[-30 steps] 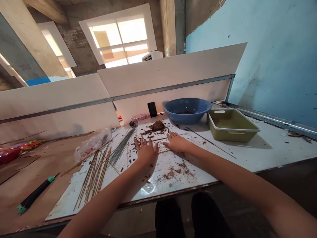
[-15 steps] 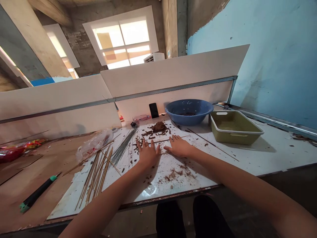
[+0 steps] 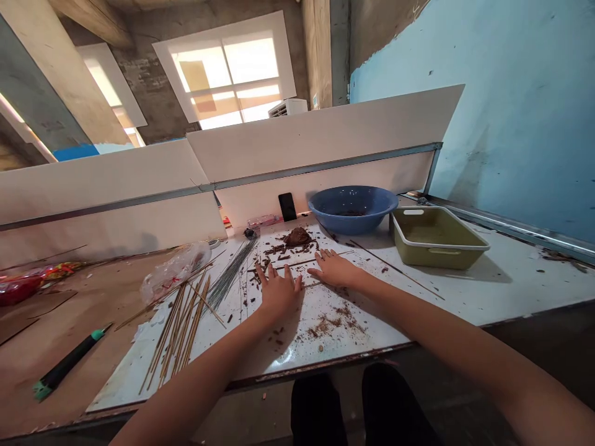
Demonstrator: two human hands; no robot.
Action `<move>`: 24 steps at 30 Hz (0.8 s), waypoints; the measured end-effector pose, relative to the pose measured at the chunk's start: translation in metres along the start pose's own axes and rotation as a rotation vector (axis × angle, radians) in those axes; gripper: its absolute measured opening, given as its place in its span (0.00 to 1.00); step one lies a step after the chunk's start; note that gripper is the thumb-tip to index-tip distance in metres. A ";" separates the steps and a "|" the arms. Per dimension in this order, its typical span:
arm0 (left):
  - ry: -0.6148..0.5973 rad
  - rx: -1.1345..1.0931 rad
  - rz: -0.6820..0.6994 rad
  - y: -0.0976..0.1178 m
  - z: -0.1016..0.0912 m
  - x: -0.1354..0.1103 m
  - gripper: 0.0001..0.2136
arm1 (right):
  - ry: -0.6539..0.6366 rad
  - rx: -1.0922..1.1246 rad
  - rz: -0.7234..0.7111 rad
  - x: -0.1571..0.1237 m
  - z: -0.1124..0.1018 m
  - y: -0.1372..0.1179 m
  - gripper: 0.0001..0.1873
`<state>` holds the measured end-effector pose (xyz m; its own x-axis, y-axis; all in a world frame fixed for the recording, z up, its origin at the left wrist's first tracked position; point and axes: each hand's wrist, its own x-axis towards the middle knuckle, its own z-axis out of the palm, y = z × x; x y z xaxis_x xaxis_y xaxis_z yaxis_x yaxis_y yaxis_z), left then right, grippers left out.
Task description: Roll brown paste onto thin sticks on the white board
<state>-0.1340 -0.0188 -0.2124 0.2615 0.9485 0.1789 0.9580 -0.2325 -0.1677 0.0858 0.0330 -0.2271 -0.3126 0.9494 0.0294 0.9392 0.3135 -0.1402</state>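
My left hand (image 3: 280, 291) lies palm down on the white board (image 3: 297, 337), fingers spread. To its right, my right hand (image 3: 338, 270) is also laid flat with its fingers out. A thin stick (image 3: 312, 285) shows between the hands and seems to run beneath both palms. Just beyond it, a darker coated stick (image 3: 297, 262) lies crosswise near my fingertips. Farther back sits a lump of brown paste (image 3: 298, 236), with dark crumbled bits around it. Brown powder (image 3: 337, 323) is scattered on the near side of my hands.
Bamboo sticks (image 3: 179, 337) and thin wires (image 3: 232, 272) lie at left, near a clear plastic bag (image 3: 174, 272). A green-and-black screwdriver-like tool (image 3: 69, 365) is farther left. A blue basin (image 3: 353, 220), green tub (image 3: 441, 254) and phone (image 3: 287, 206) stand behind. One long stick (image 3: 397, 271) lies right.
Both hands stay flat on the board in nearly the same place, with only a very slight shift. The whole view has moved a little.
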 end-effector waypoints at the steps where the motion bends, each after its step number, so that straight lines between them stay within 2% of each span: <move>1: 0.006 0.001 0.002 0.001 -0.001 0.000 0.37 | 0.004 -0.004 -0.003 0.000 0.001 0.000 0.53; 5: 0.016 -0.024 0.016 0.002 -0.002 0.003 0.35 | 0.026 -0.003 -0.014 0.001 0.002 0.001 0.53; 11: -0.035 -0.057 -0.045 -0.002 0.006 0.010 0.36 | 0.018 -0.007 -0.017 -0.002 0.000 0.001 0.53; 17: 0.027 -0.037 -0.130 -0.008 0.009 0.015 0.38 | 0.010 -0.013 -0.022 -0.004 -0.003 -0.001 0.53; 19: 0.043 -0.053 -0.091 -0.008 0.009 0.015 0.36 | 0.020 -0.005 -0.031 -0.003 -0.002 0.000 0.53; 24: 0.046 -0.138 0.174 -0.005 0.010 0.017 0.31 | 0.043 -0.013 -0.032 -0.003 -0.001 0.000 0.52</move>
<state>-0.1359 0.0003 -0.2179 0.4259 0.8816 0.2033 0.9043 -0.4216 -0.0666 0.0864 0.0301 -0.2264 -0.3366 0.9386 0.0762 0.9306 0.3439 -0.1256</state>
